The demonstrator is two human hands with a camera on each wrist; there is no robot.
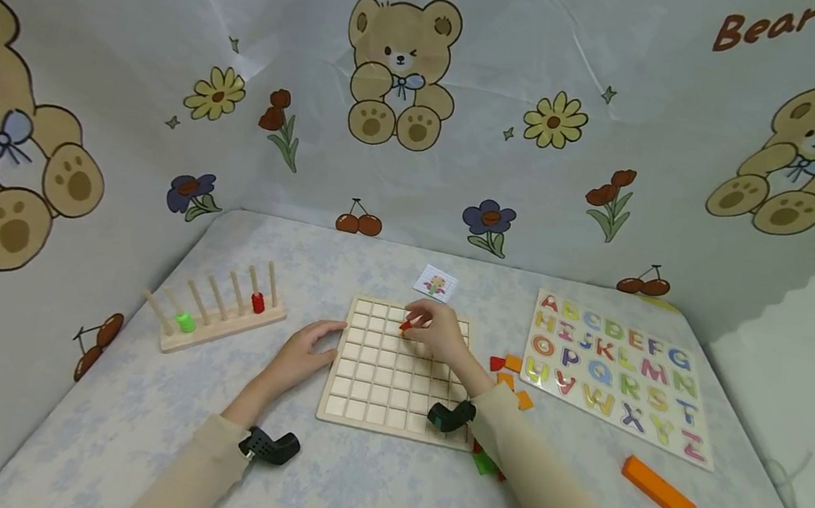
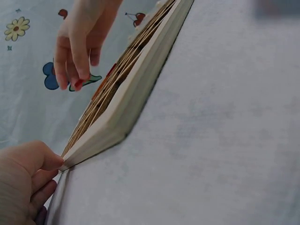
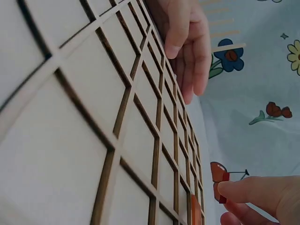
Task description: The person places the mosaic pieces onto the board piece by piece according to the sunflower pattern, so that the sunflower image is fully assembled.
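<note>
A square wooden grid board (image 1: 379, 387) lies on the table in front of me. Over its upper part, my right hand (image 1: 438, 333) pinches a small red piece (image 3: 224, 190) between thumb and fingertips. An orange piece (image 3: 195, 210) sits in a cell near the far edge, close to that hand. At the board's left side rests my left hand (image 1: 301, 354), its fingertips touching the rim and its thumb spread apart. Behind the board lies a small picture card (image 1: 436, 282) with a flower-like pattern.
Loose orange pieces (image 1: 524, 400), red ones and green ones (image 1: 484, 463) lie right of the board, partly behind my right sleeve. Farther right are an alphabet board (image 1: 616, 370) and an orange bar (image 1: 660, 491). A wooden peg rack (image 1: 226, 325) with green and red rings stands left.
</note>
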